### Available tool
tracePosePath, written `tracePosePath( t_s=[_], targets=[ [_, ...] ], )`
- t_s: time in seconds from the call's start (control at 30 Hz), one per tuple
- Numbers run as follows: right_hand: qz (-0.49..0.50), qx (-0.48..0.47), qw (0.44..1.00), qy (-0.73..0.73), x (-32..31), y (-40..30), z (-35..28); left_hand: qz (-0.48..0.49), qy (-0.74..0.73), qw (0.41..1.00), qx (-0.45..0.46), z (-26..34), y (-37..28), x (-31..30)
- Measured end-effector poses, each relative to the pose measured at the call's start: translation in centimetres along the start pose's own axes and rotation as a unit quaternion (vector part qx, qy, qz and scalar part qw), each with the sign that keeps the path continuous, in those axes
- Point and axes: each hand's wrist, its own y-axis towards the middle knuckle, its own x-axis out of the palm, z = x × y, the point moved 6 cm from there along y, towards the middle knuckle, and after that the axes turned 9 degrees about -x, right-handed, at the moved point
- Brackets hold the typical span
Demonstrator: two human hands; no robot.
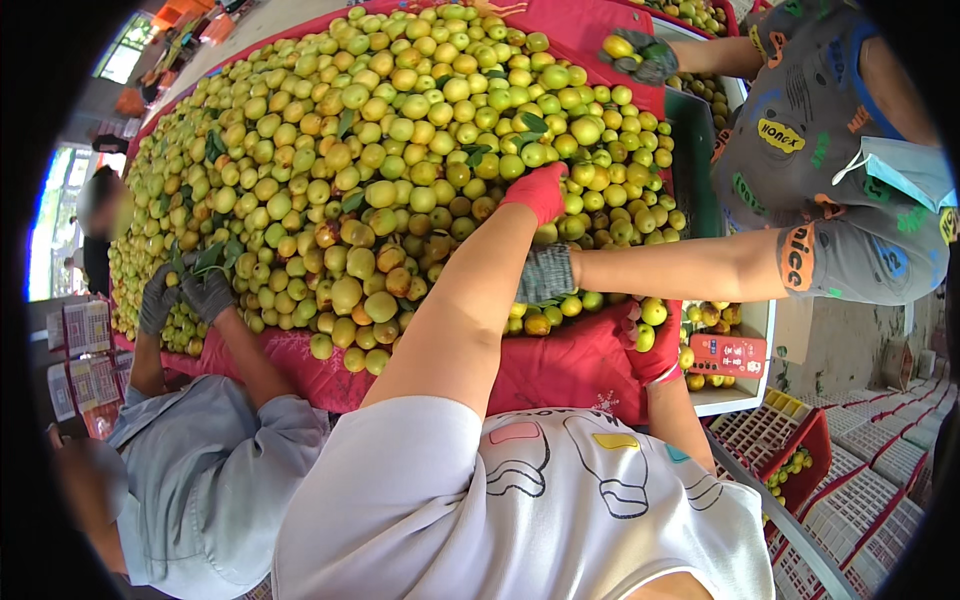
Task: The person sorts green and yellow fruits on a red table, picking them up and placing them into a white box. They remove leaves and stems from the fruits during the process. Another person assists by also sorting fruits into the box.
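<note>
A wide heap of yellow-green, plum-like fruits lies before me on a red cloth. My left hand, in a red glove, reaches into the heap on its right side. Its fingertips touch the fruit there, and whether they grip one is hidden. Close to the cloth's right edge, my right hand, gloved in red, is turned up and holds a few green fruits. Green leaves lie among the fruits beyond my left hand.
A co-worker's gloved hand crosses beside my left forearm; that person's other hand holds fruit. On the left, another co-worker's gloved hands handle leafy fruit. A red phone rests on a white crate. Stacked crates stand lower right.
</note>
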Motion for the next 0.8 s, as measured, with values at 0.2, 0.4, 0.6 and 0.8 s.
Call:
tracePosePath(
  t_s=[0.2, 0.4, 0.6, 0.8],
  targets=[
    [-0.081, 0.104, 0.949, 0.285, 2.1, -2.8, 0.6, 0.150, -0.253, 0.950, 0.108, 2.0, -8.0, -3.1],
    [-0.134, 0.008, 0.984, 0.113, 3.3, -7.1, 2.5, 0.120, -0.237, 0.931, 0.251, 5.8, -20.0, -2.5],
    [-0.125, 0.183, 0.936, 0.274, 2.9, -7.1, 5.9, 0.103, -0.091, 0.966, 0.220, 2.4, -23.0, -3.6],
    [-0.087, 0.151, 0.939, 0.297, 2.5, -6.5, 5.9, 0.256, 0.343, 0.902, -0.062, -10.5, -18.8, -11.4]
  ],
)
